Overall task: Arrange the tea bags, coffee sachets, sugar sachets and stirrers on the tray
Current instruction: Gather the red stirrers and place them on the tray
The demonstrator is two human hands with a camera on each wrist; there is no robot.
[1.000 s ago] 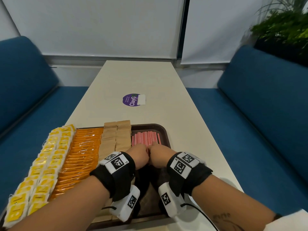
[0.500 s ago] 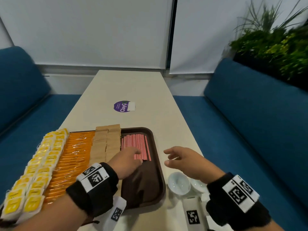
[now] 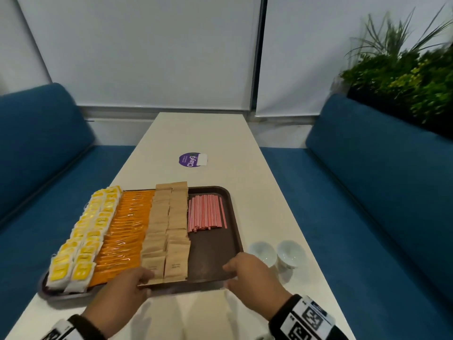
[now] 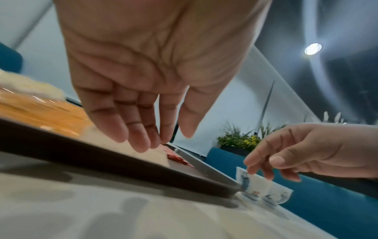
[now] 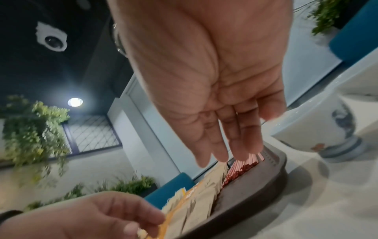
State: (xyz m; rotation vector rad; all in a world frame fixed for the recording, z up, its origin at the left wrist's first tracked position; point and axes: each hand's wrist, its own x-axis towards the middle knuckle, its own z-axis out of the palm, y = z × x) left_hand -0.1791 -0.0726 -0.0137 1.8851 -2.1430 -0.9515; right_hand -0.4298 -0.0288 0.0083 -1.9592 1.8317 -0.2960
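Your left hand (image 3: pixel 122 290) loose over brown sachets (image 3: pixel 166 231), grasping nothing. Your right hand (image 3: pixel 252 276) slack at near edge of tray (image 3: pixel 235 231), empty. Ahead of hands: tea bags (image 3: pixel 83 239), orange sachets (image 3: pixel 125 231), stirrers (image 3: pixel 206 212) all in rows. Arranging looks done; cups (image 3: pixel 277 253) beside right hand untouched.

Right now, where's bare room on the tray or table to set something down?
Free: the tray floor nearer than the red stirrers, right of the brown sachets; the table beyond the purple sticker; the near table edge between the left hand and right hand. Crowded: the tray's left side, and beside the two cups.
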